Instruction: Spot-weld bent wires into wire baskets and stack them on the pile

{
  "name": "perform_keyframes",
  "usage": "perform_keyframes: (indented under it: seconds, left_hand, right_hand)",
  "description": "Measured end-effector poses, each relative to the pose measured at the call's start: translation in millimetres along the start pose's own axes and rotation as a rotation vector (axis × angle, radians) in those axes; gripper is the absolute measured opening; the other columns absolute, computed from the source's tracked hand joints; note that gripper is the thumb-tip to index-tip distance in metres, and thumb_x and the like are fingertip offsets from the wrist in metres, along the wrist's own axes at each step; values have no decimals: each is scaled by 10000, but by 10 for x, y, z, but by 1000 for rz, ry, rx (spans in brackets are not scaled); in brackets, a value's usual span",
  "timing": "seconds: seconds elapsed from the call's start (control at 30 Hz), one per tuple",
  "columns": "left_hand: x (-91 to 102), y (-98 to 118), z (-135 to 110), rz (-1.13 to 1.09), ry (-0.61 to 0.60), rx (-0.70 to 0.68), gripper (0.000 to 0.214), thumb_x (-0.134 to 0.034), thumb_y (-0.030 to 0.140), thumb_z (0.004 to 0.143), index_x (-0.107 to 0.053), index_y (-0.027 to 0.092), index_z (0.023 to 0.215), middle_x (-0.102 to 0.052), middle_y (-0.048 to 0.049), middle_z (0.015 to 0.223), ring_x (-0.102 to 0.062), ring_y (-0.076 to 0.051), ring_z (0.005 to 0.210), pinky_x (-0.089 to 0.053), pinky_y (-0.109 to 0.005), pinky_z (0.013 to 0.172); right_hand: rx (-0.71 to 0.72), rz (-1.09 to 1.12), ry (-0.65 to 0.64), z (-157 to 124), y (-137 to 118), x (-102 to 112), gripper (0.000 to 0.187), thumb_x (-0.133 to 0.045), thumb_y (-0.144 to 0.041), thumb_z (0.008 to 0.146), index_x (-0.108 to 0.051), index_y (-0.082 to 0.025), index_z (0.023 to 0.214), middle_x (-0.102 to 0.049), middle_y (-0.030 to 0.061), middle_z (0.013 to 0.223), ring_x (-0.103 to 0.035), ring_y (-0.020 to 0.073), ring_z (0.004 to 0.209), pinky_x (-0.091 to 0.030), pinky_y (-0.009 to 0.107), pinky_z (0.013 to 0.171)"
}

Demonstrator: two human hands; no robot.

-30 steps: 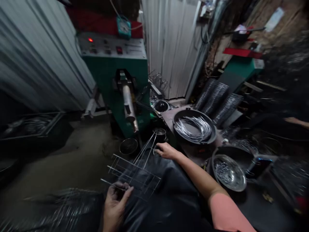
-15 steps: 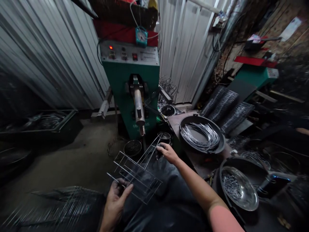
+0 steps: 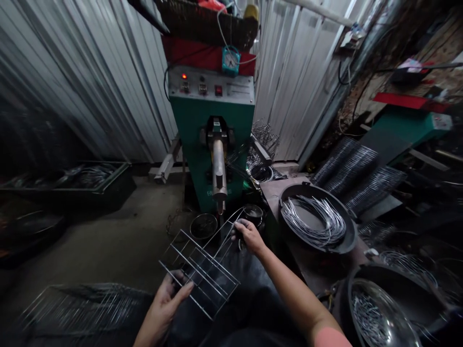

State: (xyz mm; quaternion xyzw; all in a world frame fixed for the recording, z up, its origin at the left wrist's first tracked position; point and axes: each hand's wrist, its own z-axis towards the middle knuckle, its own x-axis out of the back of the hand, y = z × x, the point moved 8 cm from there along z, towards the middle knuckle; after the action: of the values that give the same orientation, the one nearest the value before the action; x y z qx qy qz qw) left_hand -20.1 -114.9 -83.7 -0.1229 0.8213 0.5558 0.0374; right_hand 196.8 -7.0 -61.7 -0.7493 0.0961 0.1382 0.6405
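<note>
Grid (image 3: 202,270), cross-wires already on, lies short of the welder (image 3: 218,173) tip. Left hand (image 3: 164,303) fingers clench its near edge; right hand (image 3: 249,236) fingers pinch its far rods.

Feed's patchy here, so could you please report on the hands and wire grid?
Left hand grips silver wire grid frame, near corner. Right hand holds its far rods. Green machine's steel cylinder close ahead.
</note>
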Motion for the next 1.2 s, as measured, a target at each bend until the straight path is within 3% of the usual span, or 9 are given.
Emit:
perform_keyframes:
  seconds: [0.23, 0.4, 0.53, 1.07, 1.2]
  left_hand:
    - [63, 6, 122, 54, -8, -9, 453, -734, 452, 563, -523, 209, 882, -583, 16, 757, -558, -153, 682, -448, -252, 612]
    - [91, 27, 251, 81, -83, 30, 478, -749, 441, 547, -519, 203, 891, -597, 4, 776, -573, -169, 702, -461, -269, 633]
    - [90, 98, 260, 56, -52, 32, 491, -758, 446, 526, -520, 209, 885, -577, 27, 738, -567, -154, 668, -459, -253, 603]
    - [42, 128, 285, 43, -75, 8, 462, -754, 432, 553, -531, 200, 884, -590, 24, 743, -570, -140, 666, -469, -249, 620]
    - [8, 148, 236, 25, -46, -17, 462, -761, 435, 539, -525, 201, 861, -585, 36, 707, -569, -137, 651, -456, -227, 586]
  right_hand:
    - [-17, 17, 24, 161, 36, -58, 291, -659, -418, 643, -526, -161, 656, -539, -36, 549, -499, 62, 436, -411, 188, 452]
    - [-24, 16, 30, 277, 77, -89, 287, -656, -412, 636, -520, -159, 655, -536, -37, 546, -485, 60, 427, -421, 193, 447]
    - [-30, 25, 31, 332, 99, -94, 272, -650, -393, 634, -526, -152, 659, -538, -34, 548, -496, 66, 429, -419, 191, 433]
    - [-62, 34, 28, 434, 148, -92, 295, -668, -421, 631, -538, -160, 672, -557, -24, 575, -519, 79, 461, -439, 209, 466]
    - [-74, -30, 3, 276, 143, -55, 344, -673, -476, 620, -560, -164, 713, -573, -23, 605, -535, 89, 512, -453, 234, 544]
